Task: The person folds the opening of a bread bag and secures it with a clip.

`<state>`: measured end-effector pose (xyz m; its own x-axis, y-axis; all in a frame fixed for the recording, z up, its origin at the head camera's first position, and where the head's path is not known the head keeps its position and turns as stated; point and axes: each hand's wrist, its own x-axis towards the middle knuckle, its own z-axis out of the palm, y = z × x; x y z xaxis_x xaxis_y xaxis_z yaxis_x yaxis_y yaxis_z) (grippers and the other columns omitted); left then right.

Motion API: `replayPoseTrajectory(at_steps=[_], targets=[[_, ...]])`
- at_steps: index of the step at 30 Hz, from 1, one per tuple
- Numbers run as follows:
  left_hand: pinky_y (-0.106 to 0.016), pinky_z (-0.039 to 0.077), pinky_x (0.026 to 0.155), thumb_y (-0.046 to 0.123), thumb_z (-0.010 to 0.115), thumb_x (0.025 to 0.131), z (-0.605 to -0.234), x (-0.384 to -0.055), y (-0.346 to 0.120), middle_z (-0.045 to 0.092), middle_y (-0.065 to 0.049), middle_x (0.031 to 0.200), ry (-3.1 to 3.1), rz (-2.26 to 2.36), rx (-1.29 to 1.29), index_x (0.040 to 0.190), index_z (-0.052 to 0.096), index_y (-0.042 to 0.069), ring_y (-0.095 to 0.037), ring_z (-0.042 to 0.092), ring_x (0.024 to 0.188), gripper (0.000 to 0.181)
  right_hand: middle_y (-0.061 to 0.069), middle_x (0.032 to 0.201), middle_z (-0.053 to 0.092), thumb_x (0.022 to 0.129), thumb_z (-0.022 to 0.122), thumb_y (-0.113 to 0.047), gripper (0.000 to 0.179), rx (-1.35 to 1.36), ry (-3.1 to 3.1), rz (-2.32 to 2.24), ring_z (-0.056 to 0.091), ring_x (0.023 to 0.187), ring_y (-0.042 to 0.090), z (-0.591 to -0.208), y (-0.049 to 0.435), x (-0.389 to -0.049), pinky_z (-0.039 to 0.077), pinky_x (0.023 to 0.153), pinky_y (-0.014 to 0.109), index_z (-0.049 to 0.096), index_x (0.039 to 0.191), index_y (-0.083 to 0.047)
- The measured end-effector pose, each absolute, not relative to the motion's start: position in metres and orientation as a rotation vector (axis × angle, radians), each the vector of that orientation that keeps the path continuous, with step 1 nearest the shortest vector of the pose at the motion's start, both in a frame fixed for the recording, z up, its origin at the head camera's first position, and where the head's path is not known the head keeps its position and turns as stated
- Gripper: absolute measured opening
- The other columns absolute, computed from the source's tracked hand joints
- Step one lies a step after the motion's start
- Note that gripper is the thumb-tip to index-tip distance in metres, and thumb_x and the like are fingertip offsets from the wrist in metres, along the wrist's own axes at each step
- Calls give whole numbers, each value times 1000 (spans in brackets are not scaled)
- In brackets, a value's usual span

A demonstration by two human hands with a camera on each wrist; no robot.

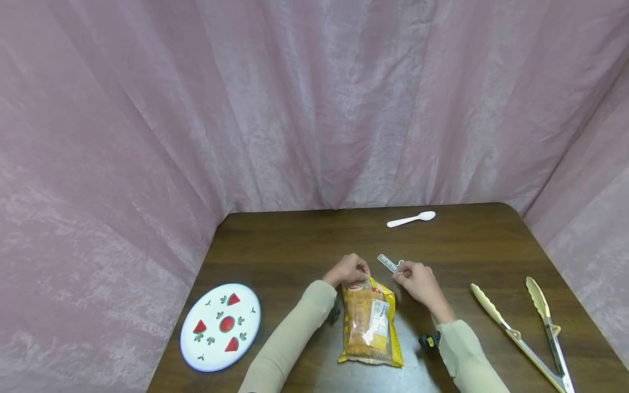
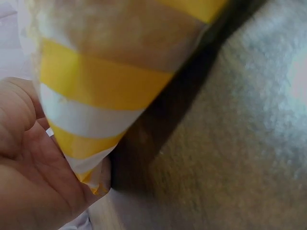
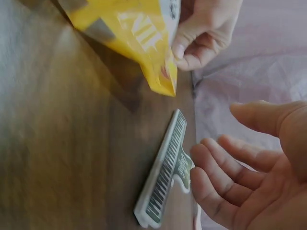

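Note:
A yellow-and-clear bag of bread (image 1: 362,322) lies on the table with its top edge pointing away from me. My left hand (image 1: 349,269) pinches that top edge; in the right wrist view the left thumb and finger grip the yellow corner. To the right is a clip (image 3: 165,175) with a piano-key pattern and a small curved handle. My right hand (image 1: 419,281) is beside it. In the right wrist view its thumb stands apart from the loosely bent fingers, whose tips are at the clip's handle; whether they touch it is unclear.
A white plate (image 1: 211,305) with watermelon designs sits at the left. A white spoon (image 1: 413,219) lies near the back edge of the brown wooden table (image 1: 295,234). Spread tongs (image 1: 523,344) with cream tips are at the right. Pink curtains (image 1: 314,109) hang behind.

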<state>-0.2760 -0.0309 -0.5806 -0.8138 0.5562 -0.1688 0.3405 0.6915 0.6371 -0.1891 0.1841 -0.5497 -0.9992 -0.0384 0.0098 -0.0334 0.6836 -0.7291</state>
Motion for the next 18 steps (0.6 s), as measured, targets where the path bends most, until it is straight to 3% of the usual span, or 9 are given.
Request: replayPoseTrajectory(at_steps=[6,12,18], targets=[[-20,44,71,13,76,89,-576,-276,-31,65,11,72,2536,874,708,80,76,13,-5,53,70,9,18,92,71,92,70,-12,29,-2,2947,-1218,67,84,31,-545,196,-201,50,75,49,66,112,9],[-20,44,72,13,77,89,-577,-276,-32,65,11,73,2530,872,695,81,76,13,-5,54,72,8,23,101,71,92,70,-12,29,30,2945,-1160,65,97,41,-549,205,-211,47,86,57,65,114,8],[-21,44,74,12,77,89,-578,-273,-30,66,11,75,2537,851,700,82,77,12,-5,54,74,7,24,101,70,92,69,-13,28,42,2908,-1115,64,96,41,-559,210,-217,47,85,57,67,109,9]])
